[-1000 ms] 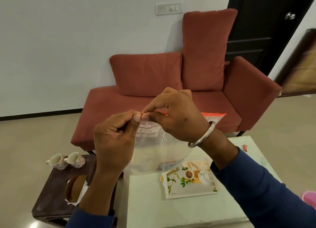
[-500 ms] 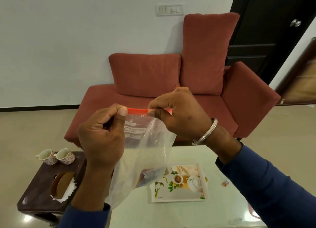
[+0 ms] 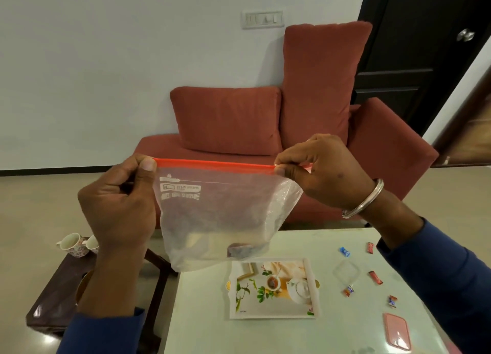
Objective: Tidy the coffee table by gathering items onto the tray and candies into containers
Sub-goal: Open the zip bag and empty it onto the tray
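Observation:
I hold a clear zip bag (image 3: 220, 221) with an orange seal strip up in front of me, above the coffee table (image 3: 202, 327). My left hand (image 3: 119, 210) pinches the strip's left end and my right hand (image 3: 321, 173) pinches its right end. The strip is stretched flat between them. Something dark and small lies at the bag's bottom. Below it, a white floral tray (image 3: 273, 290) sits on the table. Wrapped candies lie loose to the right: a blue one (image 3: 345, 251), red ones (image 3: 370, 247) (image 3: 375, 277), and others (image 3: 348, 290) (image 3: 392, 300).
A pink flat case (image 3: 397, 331) lies at the table's near right. A clear small container (image 3: 345, 272) sits among the candies. A dark side table (image 3: 61, 292) on the left carries two patterned cups (image 3: 73, 244). A red sofa (image 3: 265, 130) stands behind.
My hands have drawn apart along the orange strip, from touching at one point to the bag's two ends. The view has shifted, showing more candies on the right.

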